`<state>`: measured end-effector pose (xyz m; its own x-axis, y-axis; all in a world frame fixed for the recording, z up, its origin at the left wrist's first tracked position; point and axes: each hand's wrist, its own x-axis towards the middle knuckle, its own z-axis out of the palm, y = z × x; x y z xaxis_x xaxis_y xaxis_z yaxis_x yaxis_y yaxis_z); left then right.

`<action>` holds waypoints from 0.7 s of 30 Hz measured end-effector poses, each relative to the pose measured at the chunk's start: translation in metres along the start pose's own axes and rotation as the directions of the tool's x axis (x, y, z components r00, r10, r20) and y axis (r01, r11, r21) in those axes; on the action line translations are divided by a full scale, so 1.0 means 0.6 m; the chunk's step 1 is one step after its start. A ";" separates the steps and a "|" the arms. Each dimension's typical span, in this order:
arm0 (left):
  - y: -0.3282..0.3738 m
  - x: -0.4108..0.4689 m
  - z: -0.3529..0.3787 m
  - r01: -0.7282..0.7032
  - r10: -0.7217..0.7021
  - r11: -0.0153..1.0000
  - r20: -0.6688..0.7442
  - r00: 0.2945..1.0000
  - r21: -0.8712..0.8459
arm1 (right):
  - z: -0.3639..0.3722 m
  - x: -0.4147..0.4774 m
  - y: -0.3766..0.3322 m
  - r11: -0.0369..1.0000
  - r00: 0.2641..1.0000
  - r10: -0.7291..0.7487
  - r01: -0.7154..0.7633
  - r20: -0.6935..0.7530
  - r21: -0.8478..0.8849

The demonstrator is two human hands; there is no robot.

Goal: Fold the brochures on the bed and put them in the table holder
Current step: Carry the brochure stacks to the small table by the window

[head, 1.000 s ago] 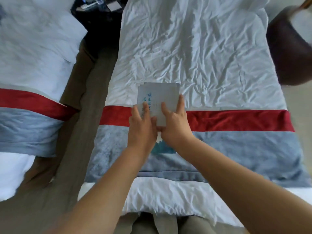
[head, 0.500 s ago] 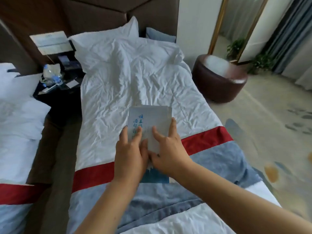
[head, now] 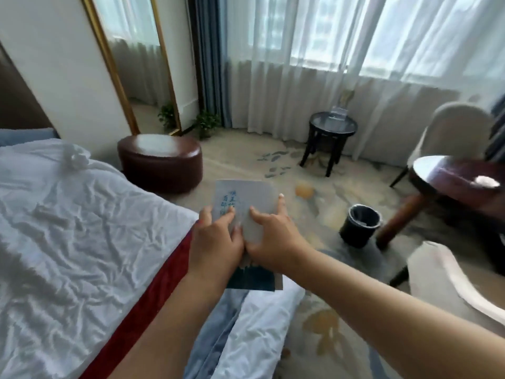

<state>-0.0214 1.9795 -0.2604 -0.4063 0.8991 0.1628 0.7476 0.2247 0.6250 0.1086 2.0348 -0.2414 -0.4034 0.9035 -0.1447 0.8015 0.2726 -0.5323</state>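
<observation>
- Hotel room, window side: sheer curtains, patterned carpet, brown ottoman [head: 159, 160], black wastebasket [head: 360, 225]. The bed [head: 68, 228], with white sheet and red runner, fills frame left.
- Change: half a second back the view ran up the bed toward the headboard; it has now swung to the window.
- The brochure [head: 247, 203], earlier over the bedcover, now sits in the air just past the bed's edge, above carpet.
- Grip: left hand [head: 216, 242] and right hand [head: 273, 239] both pinch the brochure near its middle, digits on its pale face and right edge.
- Reading: folding of this piece looks done; the carry to the holder seems under way.
- Small round bench [head: 332, 127] by the curtain bears what may be a clear holder [head: 338, 112]; it is too blurred to confirm.
- Hidden: the hands cover the brochure's middle, so no crease shows. Any other brochures are out of view.
</observation>
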 end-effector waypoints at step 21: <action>0.517 0.036 0.295 -0.430 0.452 0.892 0.250 0.856 -0.141 | -0.351 -0.120 0.413 0.897 0.819 0.437 -0.371 -0.372 0.238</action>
<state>0.2951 2.1351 -0.1982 0.1215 0.9652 0.2315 0.7672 -0.2393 0.5951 0.4292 2.1071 -0.1873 0.1844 0.9820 -0.0414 0.7637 -0.1697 -0.6229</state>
